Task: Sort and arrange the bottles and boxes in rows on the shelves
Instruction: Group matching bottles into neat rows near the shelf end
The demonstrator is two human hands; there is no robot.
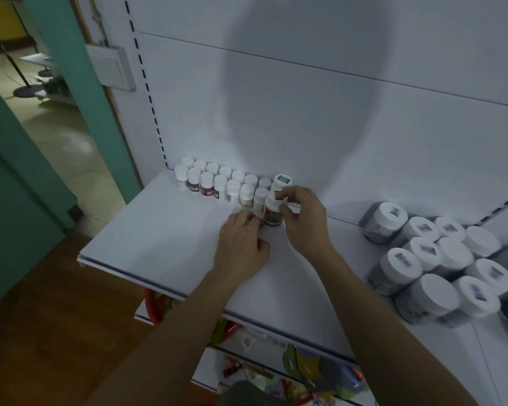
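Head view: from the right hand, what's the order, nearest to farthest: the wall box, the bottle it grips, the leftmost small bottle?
1. Gripped bottle, in the right hand, mid-shelf.
2. Leftmost small bottle, at the row's left end.
3. Wall box, up on the wall, far left.

White shelf (159, 238) with two rows of small white-capped bottles (217, 183) back-left, larger jars (431, 268) clustered right

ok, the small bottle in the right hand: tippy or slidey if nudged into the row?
Probably rigid: the small bottle shows no dent under the right hand pinching its cap. Likely tippy if pushed high, being taller than wide. Round, so it may roll once down.
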